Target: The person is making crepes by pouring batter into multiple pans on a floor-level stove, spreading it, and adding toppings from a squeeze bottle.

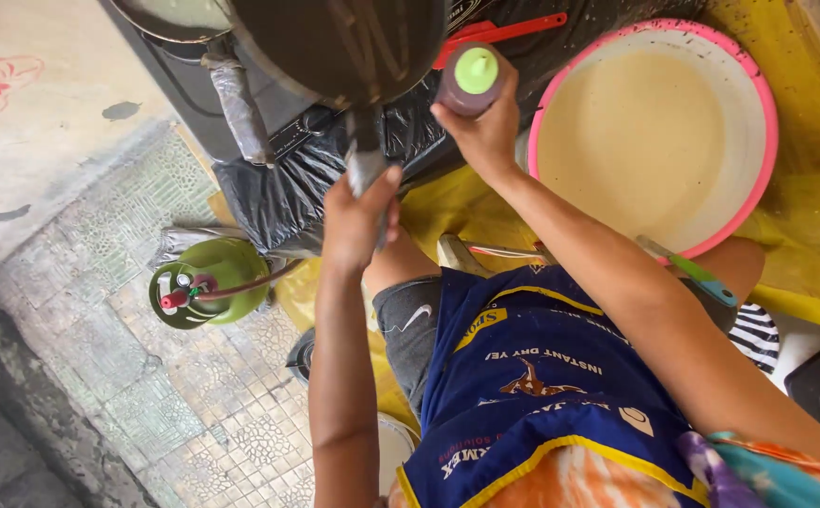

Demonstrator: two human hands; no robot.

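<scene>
- Fingers of my left hand (358, 218) are wrapped tight round the foil-covered handle (365, 160) of the dark pan (344, 42), which sits just beyond my knuckles.
- My right hand (480, 127) is closed round a brown squeeze bottle (468, 80) with a green cap, just right of the pan.
- I see a pink-rimmed basin (758, 113) of pale batter right of that hand.
- Green gas cylinder (205, 280) stands on the paving, left of my left forearm.

A dark squeeze bottle (466, 83) with a round green cap sits upright beside the pink-rimmed basin (758, 113).
</scene>
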